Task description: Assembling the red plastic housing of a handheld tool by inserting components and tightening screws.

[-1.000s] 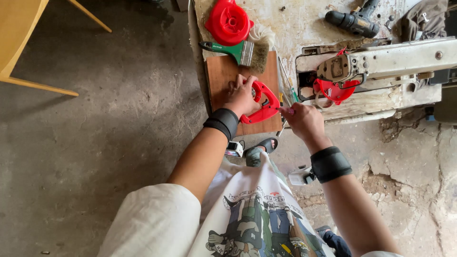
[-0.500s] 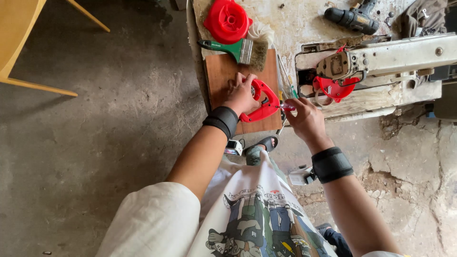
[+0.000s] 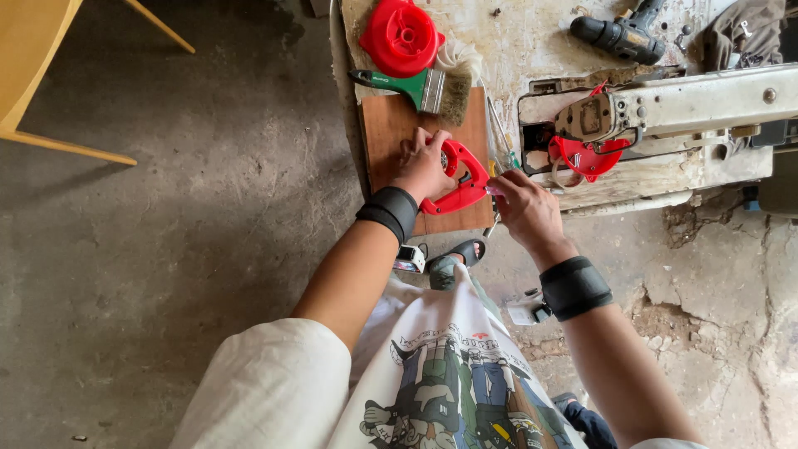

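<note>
Left hand (image 3: 422,166): wears a black wrist strap; fingers curled down over the red handle housing (image 3: 460,184), pinning it flat.

Right hand (image 3: 525,208): also in a black wrist strap; fingertips pinched together at the right end of the red handle housing, on something too small to make out. The two hands are close, separated only by the housing's end.

Red handle housing: curved plastic loop, lying on the wooden board (image 3: 391,125), toward that board's lower right edge.

Wooden board: brown, rectangular, set on the near left part of the bench (image 3: 532,41).

Paintbrush (image 3: 416,87): green handle, metal ferrule, pale bristles; lies across the top edge of the board, just beyond the left hand.

Red round cover (image 3: 401,36): disc-shaped plastic part, just beyond the paintbrush.

Chainsaw body (image 3: 657,125): worn white casing, partly stripped, with a red part at its lower left; lies to the right of the board, near the right hand.

Cordless drill (image 3: 619,33): dark, at the far side of the bench.

Yellow chair (image 3: 33,75): on the concrete floor, well apart to the left.
</note>
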